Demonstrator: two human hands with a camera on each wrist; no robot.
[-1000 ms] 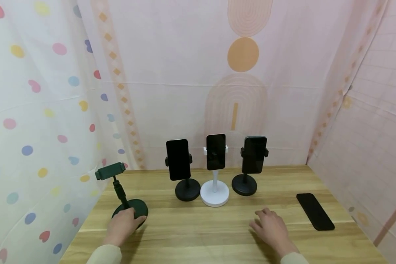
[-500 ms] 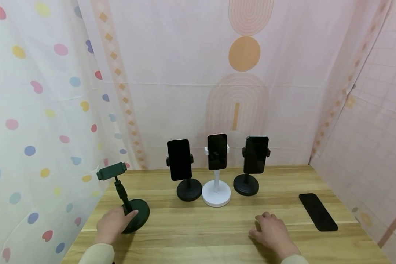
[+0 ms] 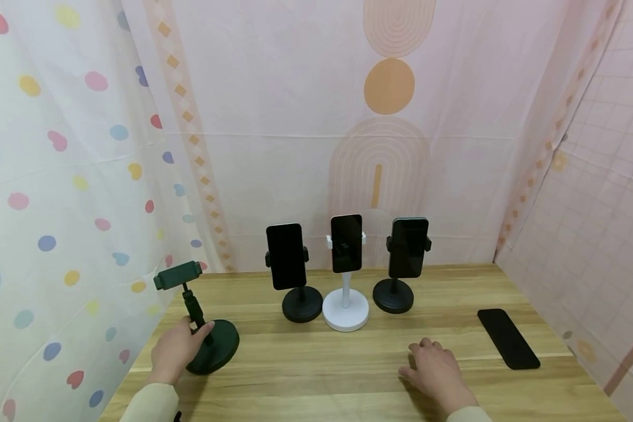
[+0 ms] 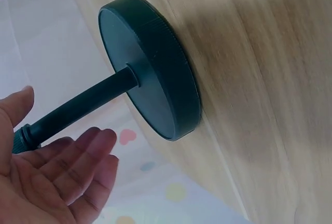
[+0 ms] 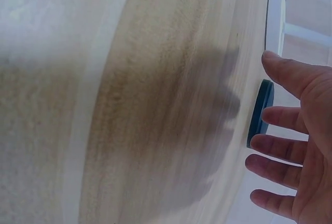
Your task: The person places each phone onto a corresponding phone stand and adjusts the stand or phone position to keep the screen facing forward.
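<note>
A dark green phone stand [image 3: 220, 347] with a round base and an unoccupied tilted clamp stands at the table's left. My left hand [image 3: 173, 353] is around its pole, thumb on one side and fingers on the other. In the left wrist view, the thumb and loosely bent fingers of my left hand [image 4: 49, 177] are spread apart beside the pole [image 4: 85, 102], not closed round it. My right hand [image 3: 434, 376] hovers over the table's right half with fingers spread, holding nothing. Nearest to it on the right lies a black phone [image 3: 508, 340], screen details not visible.
Three stands hold upright phones at the back: a black stand [image 3: 302, 306], a white stand [image 3: 346, 310] and another black stand [image 3: 393, 296]. The wooden table [image 3: 316, 375] meets patterned curtains [image 3: 274, 176] behind and at both sides.
My left hand has moved from the green stand's base up and left to its pole. The green base has shifted slightly. My right hand has barely moved.
</note>
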